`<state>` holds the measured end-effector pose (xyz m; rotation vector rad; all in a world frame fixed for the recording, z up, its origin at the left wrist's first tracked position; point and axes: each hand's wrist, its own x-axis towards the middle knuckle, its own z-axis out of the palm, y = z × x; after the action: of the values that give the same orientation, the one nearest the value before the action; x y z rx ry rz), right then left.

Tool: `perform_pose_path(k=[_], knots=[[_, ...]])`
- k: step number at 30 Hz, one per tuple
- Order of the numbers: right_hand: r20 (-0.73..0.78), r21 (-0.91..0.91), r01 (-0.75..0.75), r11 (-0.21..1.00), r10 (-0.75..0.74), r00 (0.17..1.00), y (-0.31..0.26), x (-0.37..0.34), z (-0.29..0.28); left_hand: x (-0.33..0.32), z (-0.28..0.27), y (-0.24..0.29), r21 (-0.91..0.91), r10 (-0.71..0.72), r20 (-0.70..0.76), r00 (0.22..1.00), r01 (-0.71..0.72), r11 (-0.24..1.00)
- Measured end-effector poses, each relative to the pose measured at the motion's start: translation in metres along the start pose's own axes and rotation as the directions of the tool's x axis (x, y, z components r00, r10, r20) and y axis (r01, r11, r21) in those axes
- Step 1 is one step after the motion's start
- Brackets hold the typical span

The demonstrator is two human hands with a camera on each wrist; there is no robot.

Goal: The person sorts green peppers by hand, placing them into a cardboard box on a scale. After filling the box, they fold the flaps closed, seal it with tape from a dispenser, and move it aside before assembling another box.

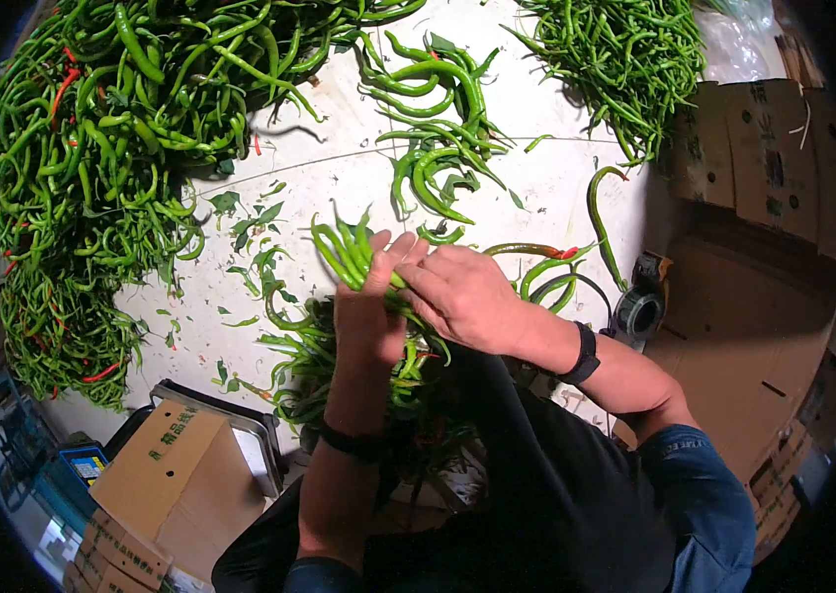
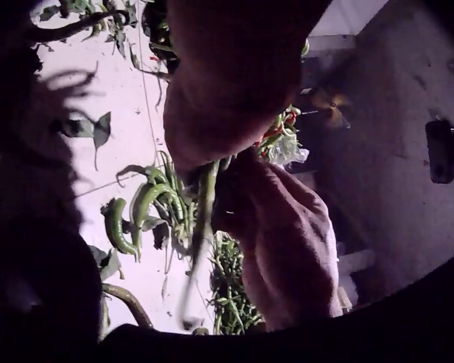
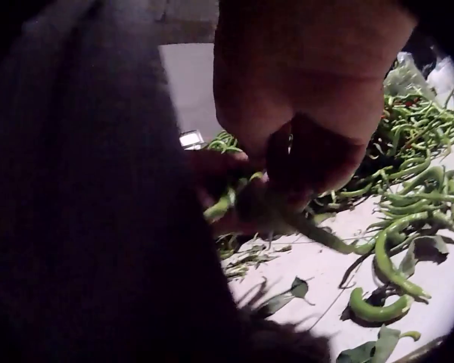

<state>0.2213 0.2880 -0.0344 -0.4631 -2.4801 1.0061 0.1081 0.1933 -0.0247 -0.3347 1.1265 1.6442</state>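
Several green peppers (image 1: pixel 344 255) are gripped in the left hand (image 1: pixel 370 314), their stem ends fanned out to the upper left in the head view. The right hand (image 1: pixel 467 296) meets it from the right, its fingers curled round the lower part of the peppers. In the left wrist view a long pepper (image 2: pixel 206 200) hangs between the left hand (image 2: pixel 227 83) and the right hand (image 2: pixel 287 246). A pepper (image 3: pixel 321 234) extends from under the right hand (image 3: pixel 310 91) in the right wrist view. The fingertips are partly hidden there.
Big heaps of green peppers (image 1: pixel 91 178) and smaller ones (image 1: pixel 616 69) lie on the white surface (image 1: pixel 289 163). Loose peppers (image 1: pixel 438 178) lie ahead of the hands, more below them. A cardboard box (image 1: pixel 166 465) stands lower left, a roll of tape (image 1: pixel 638 314) at right beside cardboard (image 1: pixel 724 336).
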Motion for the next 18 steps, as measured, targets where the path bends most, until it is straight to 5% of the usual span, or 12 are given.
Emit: perform_pose_path(k=[2,5,7,10,14,16,18], knots=[[-0.048,-0.028,-0.089,0.996,0.088,0.995,0.012,0.003,-0.006,0.001,-0.019,0.003,0.146,-0.026,0.005,1.000,0.025,0.989],[-0.288,-0.253,-0.379,0.890,0.305,0.908,0.065,0.038,-0.022,0.007,-0.044,-0.007,-0.082,0.040,-0.057,0.998,-0.045,0.996],[-0.208,-0.461,-0.520,0.719,0.482,0.851,0.113,0.059,-0.021,0.009,-0.051,-0.006,-0.123,0.029,0.002,1.000,-0.028,0.992],[-0.054,-0.566,-0.546,0.618,0.633,0.772,0.148,0.075,-0.003,0.003,-0.040,-0.004,-0.155,0.007,0.073,0.997,0.004,0.988],[0.031,-0.628,-0.471,0.619,0.624,0.781,0.159,0.080,0.009,-0.003,-0.032,-0.002,-0.126,0.004,0.012,1.000,-0.002,0.992],[0.180,-0.597,-0.468,0.652,0.677,0.713,0.148,0.085,-0.009,0.000,-0.039,-0.002,-0.074,0.027,0.017,0.999,-0.026,0.997],[0.081,-0.552,-0.416,0.722,0.543,0.836,0.130,0.078,-0.042,0.003,-0.055,0.002,-0.064,0.007,0.090,0.996,-0.001,0.998]])
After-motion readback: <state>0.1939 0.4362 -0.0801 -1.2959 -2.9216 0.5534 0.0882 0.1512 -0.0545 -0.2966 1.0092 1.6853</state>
